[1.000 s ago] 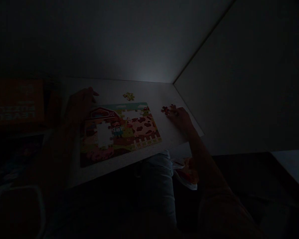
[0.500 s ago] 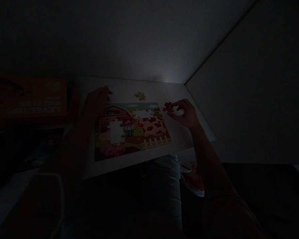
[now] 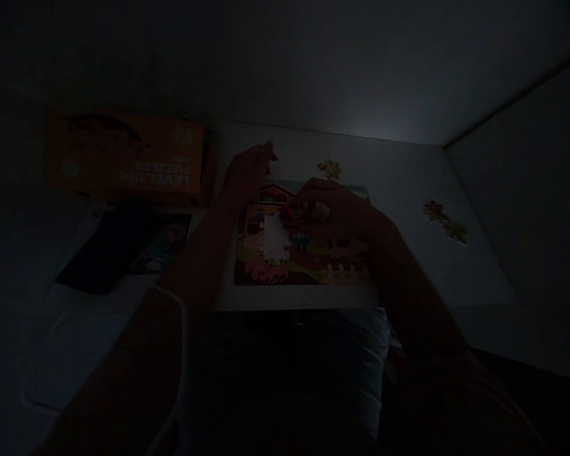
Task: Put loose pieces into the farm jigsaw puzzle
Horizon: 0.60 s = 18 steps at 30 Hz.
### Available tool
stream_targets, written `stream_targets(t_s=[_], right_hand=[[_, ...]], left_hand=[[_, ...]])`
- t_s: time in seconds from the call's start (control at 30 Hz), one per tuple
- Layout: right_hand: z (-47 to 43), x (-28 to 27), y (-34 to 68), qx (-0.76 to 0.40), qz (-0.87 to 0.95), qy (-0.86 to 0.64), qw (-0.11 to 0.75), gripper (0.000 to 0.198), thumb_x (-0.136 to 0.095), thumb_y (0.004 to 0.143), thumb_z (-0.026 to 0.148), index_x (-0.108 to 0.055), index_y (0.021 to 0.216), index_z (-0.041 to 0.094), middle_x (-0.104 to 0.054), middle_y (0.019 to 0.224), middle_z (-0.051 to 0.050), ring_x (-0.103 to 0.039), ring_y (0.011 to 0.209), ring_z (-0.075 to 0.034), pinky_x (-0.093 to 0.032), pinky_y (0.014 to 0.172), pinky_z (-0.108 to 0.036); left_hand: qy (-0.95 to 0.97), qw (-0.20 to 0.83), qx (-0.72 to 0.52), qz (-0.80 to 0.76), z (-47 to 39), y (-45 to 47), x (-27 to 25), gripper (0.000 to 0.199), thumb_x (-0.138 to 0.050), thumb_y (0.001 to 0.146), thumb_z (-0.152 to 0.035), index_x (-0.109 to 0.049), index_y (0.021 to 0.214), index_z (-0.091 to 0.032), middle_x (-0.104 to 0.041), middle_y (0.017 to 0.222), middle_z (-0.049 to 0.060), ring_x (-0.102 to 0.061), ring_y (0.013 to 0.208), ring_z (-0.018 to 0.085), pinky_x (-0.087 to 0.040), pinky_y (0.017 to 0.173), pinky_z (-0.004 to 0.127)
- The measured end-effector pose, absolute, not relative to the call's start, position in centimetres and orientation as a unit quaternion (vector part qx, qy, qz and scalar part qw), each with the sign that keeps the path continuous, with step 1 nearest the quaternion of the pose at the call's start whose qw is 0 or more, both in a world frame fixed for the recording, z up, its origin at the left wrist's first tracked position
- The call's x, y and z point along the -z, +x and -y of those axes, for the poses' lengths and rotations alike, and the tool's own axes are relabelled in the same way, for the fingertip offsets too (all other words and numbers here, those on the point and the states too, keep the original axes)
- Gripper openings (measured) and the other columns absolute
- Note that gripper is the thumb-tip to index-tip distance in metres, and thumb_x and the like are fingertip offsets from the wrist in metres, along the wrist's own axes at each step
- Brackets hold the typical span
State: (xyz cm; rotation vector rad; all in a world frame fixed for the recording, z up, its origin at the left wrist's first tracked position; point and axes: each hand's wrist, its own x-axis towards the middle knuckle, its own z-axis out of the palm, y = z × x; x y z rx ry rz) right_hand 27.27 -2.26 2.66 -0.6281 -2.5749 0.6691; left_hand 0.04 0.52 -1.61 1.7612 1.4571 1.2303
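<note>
A: Dim white table (image 3: 408, 190), very dark all round. Orange puzzle box (image 3: 123, 155) at the far left, dark sheet (image 3: 123, 244) lying just before it. Farm puzzle (image 3: 308, 253) at the table's near edge, mostly built, with a pale gap (image 3: 274, 239) left of centre.

B: And the hands?

A: Left hand (image 3: 249, 174) resting at the puzzle's far left corner, fingers loosely bent, nothing seen in them. Right hand (image 3: 342, 212) over the middle of the picture, fingertips pinched on a small reddish piece (image 3: 292, 212) just beside the gap's upper right edge.

B: Loose pieces?

A: Yellowish piece (image 3: 330, 168) just beyond the puzzle's far edge; a pair of pieces (image 3: 445, 221) well apart on the right.

B: Doing this well?

A: Probably: turn the piece until its tabs match the gap's outline, lower flat, press lightly, no forcing; steady the board with the left.

B: Against a second ago?

A: Right hand then out at the table's right edge on the reddish piece; now across, above the picture. Left hand unmoved at its corner. View swung left, more of the box showing.
</note>
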Motion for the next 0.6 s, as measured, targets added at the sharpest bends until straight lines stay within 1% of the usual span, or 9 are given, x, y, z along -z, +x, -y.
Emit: stream_targets(t_s=[0.07, 0.17, 0.23, 0.3, 0.37, 0.47, 0.53, 0.6], right_hand=[[2.7, -2.5, 27.1, -0.248, 0.925, -0.221, 0.186, 0.046, -0.086, 0.097, 0.048, -0.083, 0.139, 0.030, -0.080, 0.130, -0.011, -0.074, 0.116, -0.034, -0.057, 0.106, -0.050], [3.1, -2.6, 26.9, -0.255, 0.925, -0.235, 0.157, 0.050, -0.084, 0.099, 0.050, -0.081, 0.145, 0.032, -0.084, 0.125, -0.009, -0.076, 0.113, -0.034, -0.056, 0.106, -0.051], [3.1, -2.7, 27.0, -0.247, 0.923, -0.251, 0.158, 0.049, -0.079, 0.103, 0.050, -0.079, 0.148, 0.032, -0.084, 0.127, -0.010, -0.076, 0.116, -0.035, -0.056, 0.108, -0.052], [3.1, -2.5, 27.2, -0.231, 0.919, -0.265, 0.178, 0.047, -0.076, 0.106, 0.051, -0.078, 0.147, 0.030, -0.083, 0.131, -0.011, -0.075, 0.120, -0.036, -0.056, 0.109, -0.054], [3.1, -2.2, 27.4, -0.209, 0.915, -0.282, 0.199, 0.050, -0.080, 0.103, 0.059, -0.078, 0.143, 0.028, -0.080, 0.133, -0.014, -0.074, 0.121, -0.038, -0.056, 0.108, -0.055], [3.3, -1.6, 27.7, -0.171, 0.915, -0.301, 0.207, 0.065, -0.091, 0.092, 0.072, -0.080, 0.137, 0.028, -0.077, 0.134, -0.016, -0.072, 0.119, -0.041, -0.056, 0.107, -0.058], [3.4, -1.4, 27.7, -0.155, 0.920, -0.302, 0.197, 0.063, -0.093, 0.091, 0.072, -0.081, 0.136, 0.028, -0.076, 0.135, -0.016, -0.072, 0.119, -0.041, -0.055, 0.107, -0.059], [3.5, -1.2, 27.5, -0.160, 0.923, -0.296, 0.185, 0.054, -0.091, 0.095, 0.065, -0.083, 0.135, 0.030, -0.077, 0.133, -0.015, -0.072, 0.117, -0.040, -0.056, 0.107, -0.059]], left_hand=[[0.652, 0.269, -0.458, -0.541, -0.6, 0.0, 1.7, 0.063, -0.040, 0.122, -0.072, -0.079, 0.104, -0.026, -0.072, 0.090, 0.008, -0.071, 0.089, 0.026, -0.046, 0.084, 0.040], [0.657, 0.260, -0.469, -0.530, -0.6, 0.0, 1.8, 0.061, -0.041, 0.123, -0.068, -0.079, 0.103, -0.024, -0.070, 0.088, 0.007, -0.070, 0.087, 0.026, -0.044, 0.083, 0.040], [0.659, 0.260, -0.477, -0.521, -0.6, 0.0, 1.9, 0.061, -0.040, 0.124, -0.066, -0.078, 0.103, -0.024, -0.069, 0.087, 0.007, -0.070, 0.087, 0.025, -0.045, 0.084, 0.039], [0.658, 0.264, -0.481, -0.516, -0.6, 0.0, 2.0, 0.061, -0.039, 0.125, -0.065, -0.078, 0.103, -0.024, -0.068, 0.087, 0.007, -0.069, 0.087, 0.024, -0.045, 0.084, 0.039], [0.658, 0.266, -0.483, -0.513, -0.6, 0.0, 2.0, 0.059, -0.040, 0.125, -0.064, -0.078, 0.103, -0.024, -0.068, 0.087, 0.006, -0.068, 0.086, 0.024, -0.045, 0.084, 0.039], [0.660, 0.265, -0.482, -0.513, -0.5, 0.0, 1.9, 0.057, -0.042, 0.125, -0.063, -0.079, 0.104, -0.024, -0.069, 0.087, 0.006, -0.068, 0.086, 0.024, -0.044, 0.083, 0.039], [0.659, 0.263, -0.485, -0.511, -0.4, 0.0, 1.9, 0.058, -0.042, 0.125, -0.063, -0.078, 0.102, -0.024, -0.070, 0.087, 0.006, -0.069, 0.086, 0.024, -0.044, 0.082, 0.040], [0.661, 0.265, -0.487, -0.505, -0.3, 0.0, 1.8, 0.060, -0.042, 0.124, -0.065, -0.078, 0.102, -0.023, -0.070, 0.086, 0.007, -0.069, 0.085, 0.024, -0.044, 0.082, 0.041]])
